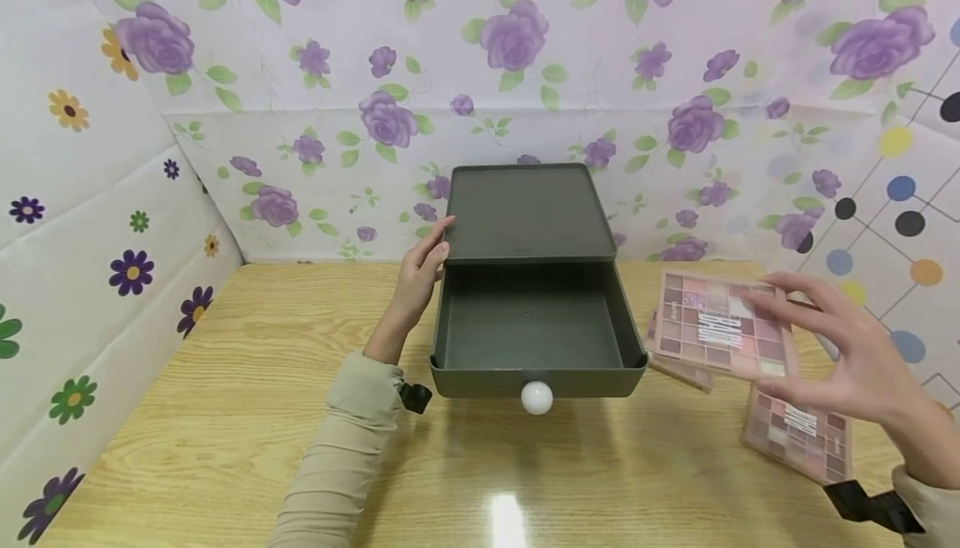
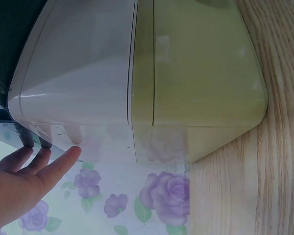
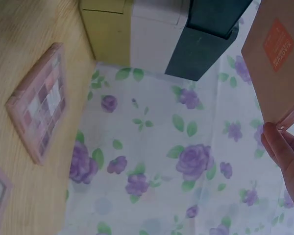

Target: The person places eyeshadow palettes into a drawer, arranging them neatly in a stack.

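My right hand [image 1: 855,348] pinches a pink eyeshadow palette [image 1: 720,323] by its right side, held up to the right of a small drawer cabinet [image 1: 528,215]. Its brown back with an orange label faces the right wrist view, where the palette [image 3: 272,54] is at the upper right. The cabinet's dark green top drawer [image 1: 480,383] is pulled out, with nothing visible inside and a white knob [image 1: 537,398] on its front. Against the cabinet's upper left side rests my left hand [image 1: 420,281], fingers extended; the left wrist view shows the hand [image 2: 24,181] beside the pale and yellow-green lower tiers.
Partly covered by the held palette, a second palette [image 1: 682,371] lies on the wooden table [image 1: 285,415] right of the cabinet. A third palette [image 1: 802,444] lies nearer the front right. Flower-printed sheets [image 1: 322,57] stand behind and at the sides.
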Demonstrator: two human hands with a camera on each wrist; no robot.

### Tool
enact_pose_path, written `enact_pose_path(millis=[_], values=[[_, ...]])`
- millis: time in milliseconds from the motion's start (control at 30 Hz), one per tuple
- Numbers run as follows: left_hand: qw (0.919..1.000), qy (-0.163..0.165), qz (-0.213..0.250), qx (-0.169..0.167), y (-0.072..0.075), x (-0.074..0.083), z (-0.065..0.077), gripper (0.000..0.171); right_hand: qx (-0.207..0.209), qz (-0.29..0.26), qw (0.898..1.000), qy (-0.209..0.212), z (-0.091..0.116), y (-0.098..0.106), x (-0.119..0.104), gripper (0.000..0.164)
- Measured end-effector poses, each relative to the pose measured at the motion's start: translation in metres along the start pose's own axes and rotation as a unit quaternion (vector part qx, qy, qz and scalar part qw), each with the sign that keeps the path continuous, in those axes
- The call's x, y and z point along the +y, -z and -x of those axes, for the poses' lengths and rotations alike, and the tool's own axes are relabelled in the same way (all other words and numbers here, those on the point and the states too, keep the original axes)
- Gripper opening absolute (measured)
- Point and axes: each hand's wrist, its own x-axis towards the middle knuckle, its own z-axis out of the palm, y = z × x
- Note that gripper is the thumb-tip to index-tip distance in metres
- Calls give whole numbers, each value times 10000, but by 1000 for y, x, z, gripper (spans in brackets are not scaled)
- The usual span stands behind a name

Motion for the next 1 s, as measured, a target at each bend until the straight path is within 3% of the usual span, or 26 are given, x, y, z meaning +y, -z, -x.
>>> enact_pose_path(millis=[133, 300, 467, 800, 1000], values=[[10000, 47, -16, -27, -1, 10, 3, 48, -108, -58, 9999, -71, -8, 0, -4, 90], [9999, 50, -106, -37, -6, 30, 9, 49, -120, -192, 9995, 230, -20, -4, -6, 87], [9999, 69, -157, 9, -7, 33, 9, 49, -116, -315, 9989, 331, -33, -10, -11, 87], [10000, -6, -52, -16, -7, 31, 8, 48, -136, -728, 9946, 726, -56, -31, -20, 86], [9999, -122, 22, -31, -2, 10, 2, 47, -270, -588, 9932, 969, -70, -43, -28, 85]])
